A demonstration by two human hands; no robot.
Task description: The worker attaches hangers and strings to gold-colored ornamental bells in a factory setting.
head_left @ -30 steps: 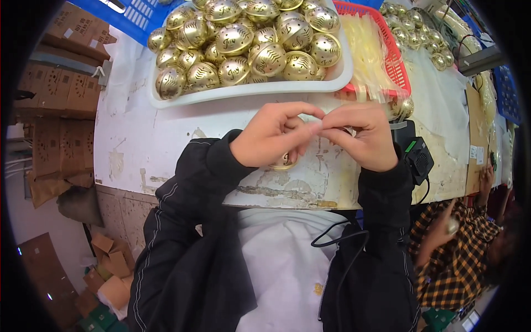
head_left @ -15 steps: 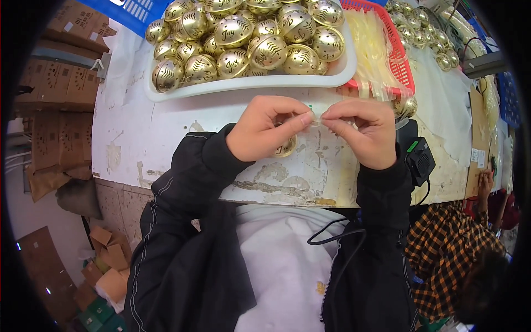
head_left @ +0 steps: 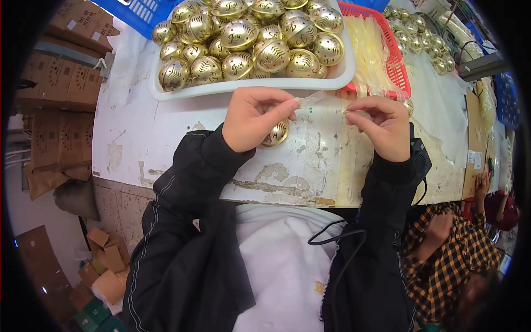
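My left hand is closed, thumb and forefinger pinching a thin translucent strip whose free part extends right. Below its fingers a gold bell ornament with dark printed lettering rests on the white table, partly covered by the hand. My right hand hovers to the right, apart from the left, with thumb and forefinger pinched together; whatever they hold, if anything, is too small to make out. A white tray heaped with similar gold bells stands just beyond my hands.
Next to the tray, a red basket holds pale yellowish translucent strips. More gold bells lie at the far right. A black device with a cable sits by my right wrist. Another person in a checked shirt is at right.
My hands have moved apart: the left slightly left and up with the strip, the right to the right. More of the bell on the table shows.
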